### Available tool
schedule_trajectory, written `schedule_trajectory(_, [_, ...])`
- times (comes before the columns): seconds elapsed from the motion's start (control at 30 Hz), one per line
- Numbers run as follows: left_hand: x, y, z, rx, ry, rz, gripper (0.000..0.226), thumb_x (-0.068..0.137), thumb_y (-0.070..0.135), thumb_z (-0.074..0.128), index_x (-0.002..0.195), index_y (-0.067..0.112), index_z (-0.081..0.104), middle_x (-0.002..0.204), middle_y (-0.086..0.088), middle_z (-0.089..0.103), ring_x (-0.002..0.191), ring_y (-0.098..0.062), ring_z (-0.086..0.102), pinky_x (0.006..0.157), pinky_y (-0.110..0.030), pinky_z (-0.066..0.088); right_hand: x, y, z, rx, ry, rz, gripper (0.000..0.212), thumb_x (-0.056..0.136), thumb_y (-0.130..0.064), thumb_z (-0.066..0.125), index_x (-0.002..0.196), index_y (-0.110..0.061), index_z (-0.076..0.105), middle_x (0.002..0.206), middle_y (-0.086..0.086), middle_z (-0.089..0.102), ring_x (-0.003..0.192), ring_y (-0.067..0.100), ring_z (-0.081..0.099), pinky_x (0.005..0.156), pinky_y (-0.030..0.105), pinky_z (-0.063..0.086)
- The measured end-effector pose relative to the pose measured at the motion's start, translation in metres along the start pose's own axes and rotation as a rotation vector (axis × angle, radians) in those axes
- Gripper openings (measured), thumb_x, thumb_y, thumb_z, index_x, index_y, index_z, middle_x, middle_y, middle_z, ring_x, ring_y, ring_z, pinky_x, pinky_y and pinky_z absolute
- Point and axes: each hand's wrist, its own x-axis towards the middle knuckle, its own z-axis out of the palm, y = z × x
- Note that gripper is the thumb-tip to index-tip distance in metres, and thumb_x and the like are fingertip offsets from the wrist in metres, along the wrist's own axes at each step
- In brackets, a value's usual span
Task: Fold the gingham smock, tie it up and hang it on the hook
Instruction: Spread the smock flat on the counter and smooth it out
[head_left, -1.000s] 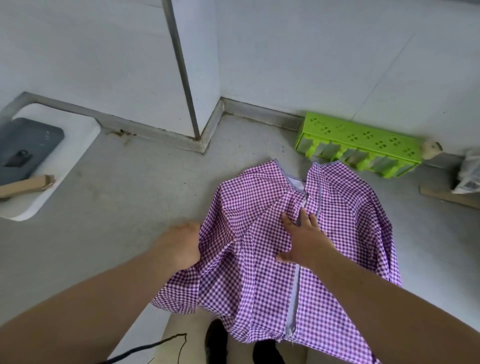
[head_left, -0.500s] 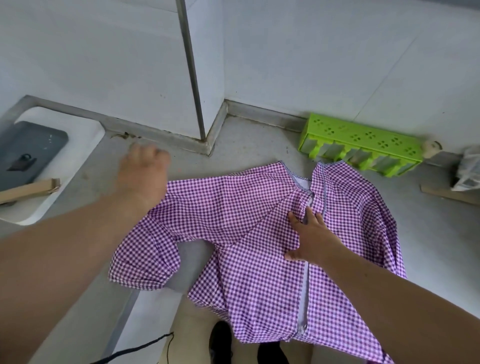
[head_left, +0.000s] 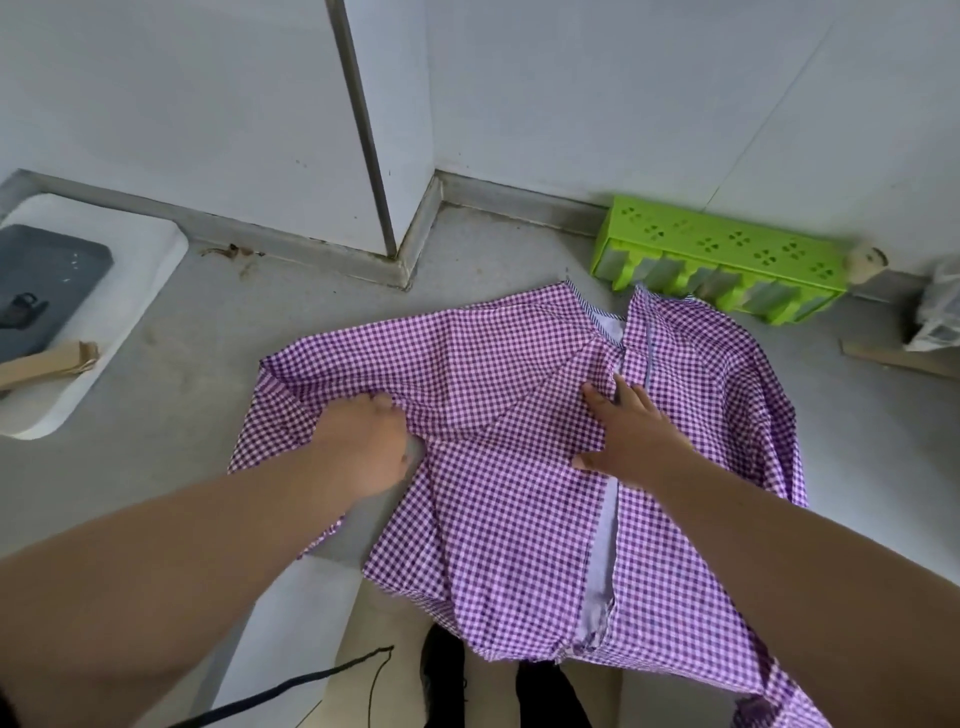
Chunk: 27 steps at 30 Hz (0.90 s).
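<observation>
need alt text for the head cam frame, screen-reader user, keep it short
A person's two bare hands press a purple gingham smock spread on a grey counter: the left hand at the armpit of the sleeve, the right hand flat on the chest by the front opening. A green plastic rack lies behind it against the wall.

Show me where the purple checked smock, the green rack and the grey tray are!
smock (head_left: 498, 499): head view, on the front panel's checked cloth.
green rack (head_left: 727, 244): head view, on its perforated top face.
grey tray (head_left: 47, 280): head view, on its flat top.
</observation>
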Motion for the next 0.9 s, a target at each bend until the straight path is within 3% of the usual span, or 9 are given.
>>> schedule_trajectory(0.07, [0.010, -0.005, 0.002, 0.025, -0.059, -0.052, 0.079, 0.097, 0.059, 0.049, 0.161, 0.015, 0.032, 0.167, -0.010, 0.033, 0.148, -0.031, 0.040, 0.123, -0.049, 0.033, -0.005, -0.009, -0.002, -0.050, 0.076, 0.037, 0.112, 0.085, -0.065, 0.071, 0.165, -0.033, -0.001, 0.173, 0.010, -0.011, 0.160, 0.037, -0.004, 0.126, 0.056, 0.012])
schedule_trajectory(0.13, [0.019, -0.010, 0.002, 0.019, -0.083, -0.132, 0.087, 0.097, 0.061, 0.048, 0.166, 0.014, 0.021, 0.173, -0.013, 0.017, 0.155, -0.035, 0.026, 0.128, -0.051, 0.023, -0.014, -0.022, 0.002, -0.076, 0.134, -0.021, 0.098, 0.093, -0.052, 0.069, 0.164, -0.035, 0.004, 0.174, 0.008, -0.004, 0.159, 0.036, 0.003, 0.125, 0.056, 0.020])
schedule_trajectory(0.2, [0.022, -0.014, -0.007, 0.005, 0.050, -0.147, 0.077, 0.096, 0.059, 0.054, 0.156, 0.013, 0.037, 0.158, -0.011, 0.035, 0.143, -0.031, 0.038, 0.121, -0.048, 0.033, -0.021, -0.029, 0.011, -0.070, 0.080, -0.112, 0.096, 0.093, -0.057, 0.064, 0.165, -0.037, 0.003, 0.174, 0.003, -0.004, 0.160, 0.031, 0.004, 0.119, 0.059, 0.034])
schedule_trajectory(0.3, [0.014, -0.009, -0.017, 0.070, 0.254, 0.101, 0.045, 0.097, 0.056, 0.057, 0.123, 0.018, 0.060, 0.115, 0.002, 0.053, 0.107, -0.020, 0.053, 0.100, -0.041, 0.050, -0.022, -0.028, 0.019, -0.061, -0.031, -0.123, 0.117, 0.084, -0.077, 0.061, 0.165, -0.031, -0.009, 0.173, 0.000, -0.018, 0.160, 0.026, -0.012, 0.120, 0.059, 0.031])
schedule_trajectory(0.4, [-0.005, 0.012, -0.011, -0.095, -0.049, 0.205, 0.053, 0.098, 0.060, 0.045, 0.133, 0.023, 0.060, 0.101, 0.006, 0.063, 0.089, -0.014, 0.061, 0.086, -0.035, 0.057, -0.016, -0.026, 0.016, -0.048, -0.034, -0.123, 0.123, 0.081, -0.078, 0.064, 0.164, -0.030, -0.013, 0.173, 0.003, -0.020, 0.159, 0.028, -0.014, 0.124, 0.058, 0.024])
schedule_trajectory(0.5, [-0.015, 0.033, 0.006, -0.453, -0.211, 0.128, 0.067, 0.094, 0.063, 0.050, 0.151, 0.030, 0.040, 0.139, 0.003, 0.061, 0.109, -0.016, 0.062, 0.098, -0.034, 0.052, -0.013, -0.027, 0.010, -0.026, -0.039, -0.109, 0.123, 0.081, -0.076, 0.066, 0.165, -0.031, -0.012, 0.173, 0.003, -0.020, 0.160, 0.029, -0.013, 0.125, 0.058, 0.023])
schedule_trajectory(0.63, [-0.009, 0.040, 0.016, -0.510, -0.120, -0.028, 0.069, 0.077, 0.072, 0.054, 0.133, 0.033, 0.049, 0.122, 0.011, 0.064, 0.106, -0.015, 0.064, 0.098, -0.047, 0.056, -0.031, -0.034, 0.016, 0.001, 0.081, 0.023, 0.118, 0.080, -0.076, 0.067, 0.165, -0.024, 0.003, 0.171, 0.011, 0.006, 0.157, 0.036, 0.014, 0.121, 0.054, 0.030])
schedule_trajectory(0.73, [-0.005, 0.041, 0.020, -0.457, -0.143, -0.048, 0.057, 0.079, 0.068, 0.057, 0.124, 0.034, 0.049, 0.107, 0.013, 0.063, 0.094, -0.013, 0.064, 0.092, -0.047, 0.058, -0.053, -0.038, 0.029, 0.031, 0.201, 0.091, 0.097, 0.082, -0.070, 0.070, 0.150, -0.015, 0.028, 0.146, 0.010, 0.036, 0.135, 0.030, 0.045, 0.105, 0.046, 0.049])
schedule_trajectory(0.9, [0.001, 0.050, 0.022, -0.389, -0.170, -0.059, 0.054, 0.071, 0.075, 0.041, 0.105, 0.035, 0.055, 0.093, 0.013, 0.059, 0.088, -0.018, 0.062, 0.088, -0.053, 0.057, -0.075, -0.029, 0.042, 0.170, -0.014, 0.276, 0.097, 0.083, -0.072, 0.068, 0.141, -0.005, 0.029, 0.134, 0.012, 0.051, 0.125, 0.033, 0.059, 0.094, 0.048, 0.055])
